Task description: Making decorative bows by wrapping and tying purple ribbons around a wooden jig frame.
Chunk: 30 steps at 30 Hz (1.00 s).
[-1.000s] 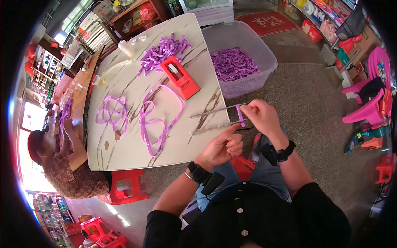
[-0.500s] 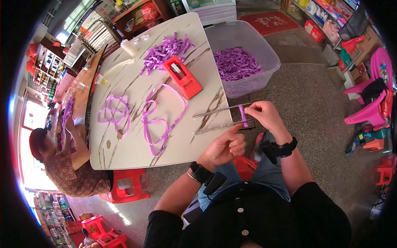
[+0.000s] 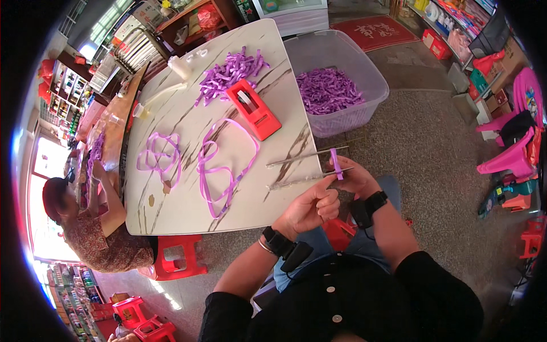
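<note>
Two thin metal rods (image 3: 305, 155) lie side by side across the table's right edge and jut out past it. A purple ribbon (image 3: 335, 161) runs around both rods near their outer ends. My left hand (image 3: 310, 206) is at the near rod, its index finger stretched to the ribbon's lower end and its other fingers curled in. Bent around the near rod's tip, my right hand (image 3: 359, 181) has its fingers at the ribbon, partly hidden behind it. On the table, a long loose purple ribbon (image 3: 254, 153) lies in loops, with another ribbon tangle (image 3: 152, 165) to its left.
A red tape dispenser (image 3: 263, 121) and a pile of folded purple ribbon pieces (image 3: 231, 74) are on the marble-patterned table (image 3: 188, 211). A clear plastic bin (image 3: 364, 108) holding many more pieces stands beyond its right edge. Another person (image 3: 99, 233) sits at the left.
My right hand has moved from above the rods, beside the ribbon, down and around the near rod's tip. My left hand has stayed nearly in place.
</note>
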### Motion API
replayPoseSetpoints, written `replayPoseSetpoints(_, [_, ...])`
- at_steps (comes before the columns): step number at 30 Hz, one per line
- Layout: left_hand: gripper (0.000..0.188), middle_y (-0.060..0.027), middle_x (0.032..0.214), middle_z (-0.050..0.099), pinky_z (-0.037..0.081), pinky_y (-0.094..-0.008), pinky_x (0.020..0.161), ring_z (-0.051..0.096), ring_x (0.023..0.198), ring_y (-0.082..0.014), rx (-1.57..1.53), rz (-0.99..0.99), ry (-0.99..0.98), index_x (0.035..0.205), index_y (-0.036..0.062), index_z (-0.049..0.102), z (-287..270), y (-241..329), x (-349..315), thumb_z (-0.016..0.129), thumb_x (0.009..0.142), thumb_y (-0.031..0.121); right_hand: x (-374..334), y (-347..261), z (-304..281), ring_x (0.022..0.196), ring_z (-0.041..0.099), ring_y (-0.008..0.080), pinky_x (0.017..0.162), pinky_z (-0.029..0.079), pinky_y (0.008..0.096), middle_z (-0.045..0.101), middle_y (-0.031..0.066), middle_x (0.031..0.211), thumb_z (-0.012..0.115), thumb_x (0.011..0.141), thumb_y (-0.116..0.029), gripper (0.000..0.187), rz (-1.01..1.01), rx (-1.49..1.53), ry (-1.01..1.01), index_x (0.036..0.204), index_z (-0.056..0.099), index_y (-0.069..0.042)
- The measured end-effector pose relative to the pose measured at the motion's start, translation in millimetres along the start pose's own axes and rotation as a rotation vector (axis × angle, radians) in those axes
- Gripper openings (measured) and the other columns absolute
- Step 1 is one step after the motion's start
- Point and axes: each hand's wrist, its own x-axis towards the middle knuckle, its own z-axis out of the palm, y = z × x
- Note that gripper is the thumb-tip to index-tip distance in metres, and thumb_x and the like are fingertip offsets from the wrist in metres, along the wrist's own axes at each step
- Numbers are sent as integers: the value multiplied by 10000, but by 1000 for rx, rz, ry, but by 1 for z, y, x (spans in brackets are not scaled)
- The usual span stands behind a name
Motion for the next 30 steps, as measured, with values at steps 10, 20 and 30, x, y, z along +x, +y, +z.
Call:
replayPoseSetpoints(10, [291,27,603,289,270,-217,522,309,547,-83,-7,6,7,1155,158,368,5,-1,3,378,867,120,17,14,-11,766,521,118,725,430,272,517,-14,782,537,840,-231,132,-24,162,-267,871,530,-103])
replayPoseSetpoints(20, [91,24,607,291,277,-226,526,314,553,-88,-11,66,2,971,151,389,3,-1,-2,382,881,143,-25,-37,40,798,560,146,732,445,292,592,43,849,515,854,-213,223,43,-206,13,980,560,-36])
replayPoseSetpoints(30, [240,23,617,310,310,-221,535,324,559,-89,-22,95,-32,1071,57,424,-1,-4,2,364,867,168,-19,-39,25,748,561,137,701,455,279,575,-1,739,518,858,-200,145,35,-304,26,892,545,-62])
